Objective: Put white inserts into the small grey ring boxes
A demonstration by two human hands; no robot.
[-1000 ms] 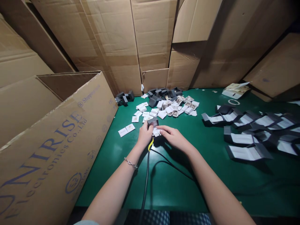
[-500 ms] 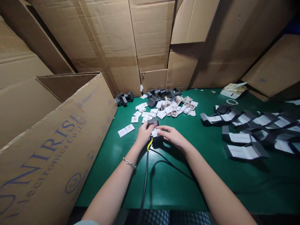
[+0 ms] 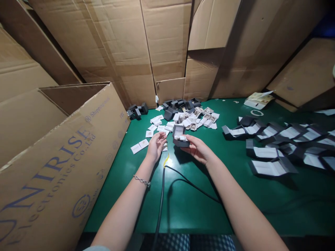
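Note:
A small dark grey hinged box (image 3: pixel 181 142) with a white lining is held in my right hand (image 3: pixel 196 149), its lid raised. A white insert shows in its base. Left of it, my left hand (image 3: pixel 156 146) is empty, fingers loosely curled and apart from the box. A white card piece shows just beside the left fingers, partly hidden. A pair of white cards (image 3: pixel 139 146) lies to the left. Behind the hands are a heap of white inserts (image 3: pixel 192 118) and a pile of dark boxes (image 3: pixel 180 104).
Rows of opened dark boxes (image 3: pixel 269 165) lie at the right. A large cardboard carton (image 3: pixel 86 157) stands at the left, and more cardboard lines the back. A black cable (image 3: pixel 162 195) with a yellow end runs over the green table (image 3: pixel 193 212). A white ring (image 3: pixel 257 113) lies at the back right.
My left hand has let go of the box and drawn left. My right hand now holds the box, moved slightly right and turned so its lining faces me.

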